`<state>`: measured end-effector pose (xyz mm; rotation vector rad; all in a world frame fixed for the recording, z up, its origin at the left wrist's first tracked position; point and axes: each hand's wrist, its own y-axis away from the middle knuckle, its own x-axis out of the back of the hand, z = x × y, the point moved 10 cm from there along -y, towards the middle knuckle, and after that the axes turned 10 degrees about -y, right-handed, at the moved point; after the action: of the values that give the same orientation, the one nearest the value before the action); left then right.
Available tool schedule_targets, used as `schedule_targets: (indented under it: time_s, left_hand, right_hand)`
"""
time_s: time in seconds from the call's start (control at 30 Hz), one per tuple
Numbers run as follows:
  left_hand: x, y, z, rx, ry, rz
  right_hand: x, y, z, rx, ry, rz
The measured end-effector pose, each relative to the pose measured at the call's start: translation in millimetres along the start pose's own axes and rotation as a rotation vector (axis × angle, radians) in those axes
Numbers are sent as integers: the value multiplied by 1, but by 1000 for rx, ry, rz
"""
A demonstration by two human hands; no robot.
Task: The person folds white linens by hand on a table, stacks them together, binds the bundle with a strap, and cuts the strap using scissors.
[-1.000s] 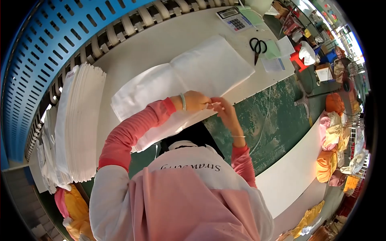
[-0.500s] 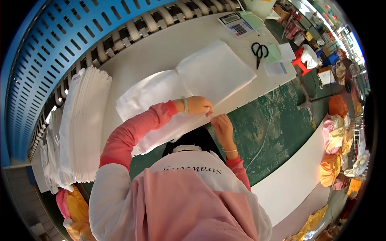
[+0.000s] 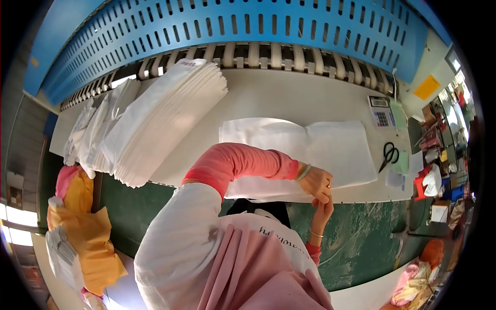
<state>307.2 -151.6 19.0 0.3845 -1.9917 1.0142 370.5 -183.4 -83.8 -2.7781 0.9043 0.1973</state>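
Observation:
A folded white cloth (image 3: pixel 336 150) lies flat on the pale table. My left hand (image 3: pixel 315 182), with a pale green bangle at the wrist, rests over its front edge, fingers bent and pressed together. Just below, past the table's edge, my right hand (image 3: pixel 322 211) has its fingers pinched and its fingertips touching those of my left hand. Whatever is between the fingers is too small and hidden to make out. Black scissors (image 3: pixel 389 156) lie to the right of the cloth.
A tall stack of folded white cloths (image 3: pixel 165 119) leans at the left. Behind the table (image 3: pixel 258 93) runs a blue slotted machine cover (image 3: pixel 248 26) with belts. A calculator (image 3: pixel 381 111) sits at the back right. Orange and yellow fabric (image 3: pixel 85 232) hangs at the lower left.
The view has turned toward the left, showing more of the blue machine and stack. My hands, slightly apart before, now meet at the fingertips by the cloth's front edge.

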Motion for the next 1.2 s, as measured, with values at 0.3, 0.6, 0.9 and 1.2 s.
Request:
schedule_targets:
  time_s: [0.3, 0.6, 0.9, 1.2]
  left_hand:
    - [-39, 72, -38, 560, 320, -238]
    - [-67, 61, -48, 851, 1072, -160]
    - [-102, 39, -23, 605, 647, -432]
    - [-93, 38, -35, 748, 828, -314]
  right_hand:
    - [19, 3, -3, 141, 629, -222]
    - [34, 6, -8, 70, 668, -15]
    - [11, 0, -39, 234, 712, 95]
    - [-17, 24, -57, 557, 810, 57]
